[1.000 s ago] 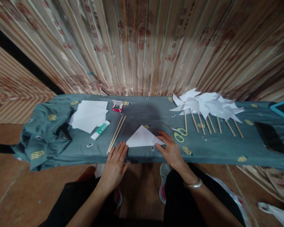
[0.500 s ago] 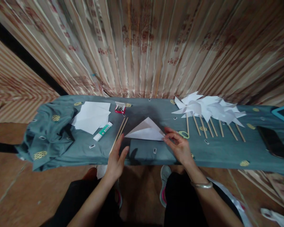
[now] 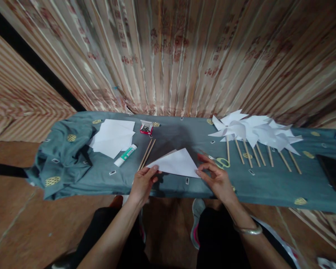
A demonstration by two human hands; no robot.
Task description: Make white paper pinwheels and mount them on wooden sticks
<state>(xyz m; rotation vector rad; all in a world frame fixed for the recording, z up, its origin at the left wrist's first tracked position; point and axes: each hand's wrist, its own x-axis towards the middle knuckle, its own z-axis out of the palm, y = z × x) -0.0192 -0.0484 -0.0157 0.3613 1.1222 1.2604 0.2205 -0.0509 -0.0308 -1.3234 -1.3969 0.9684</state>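
**Holding folded paper [image 3: 176, 164] at both ends**

Faces a pleated curtain [image 3: 168, 56] with reddish print. In the lower part, brown floor [image 3: 14, 209] around black-clad legs. Between floor and curtain, a long bench [image 3: 173, 130] under a grey-green cloth [image 3: 257, 186] with yellow pineapples, bunched up at the left end. On the right half, overlapping white pinwheels [image 3: 254, 129], sticks towards the near edge. On the left half, a loose pile of white sheets [image 3: 114, 136].

Front and centre over the bench, between the hands, the folded paper: roughly a triangle, layers slightly out of line at the upper left. Cannot tell whether touching the cloth. Grips its left corner in the left hand [image 3: 142, 185], thumb on top, fingers tucked beneath. Pinches its right corner in the right hand [image 3: 217, 181], between thumb and fingers.

At far right, a dark phone [image 3: 334, 172], partly out of view. Beside the left hand, two loose sticks [image 3: 148, 155], near ends hidden. Just beyond the right hand, green-handled scissors [image 3: 218, 159]. On the right wrist, a silver bangle [image 3: 252, 231]. Near the sheets, a green-and-white glue stick [image 3: 125, 155]. Farther back, a small red box [image 3: 146, 131], lid raised, with tiny metal pieces [image 3: 146, 128] inside.
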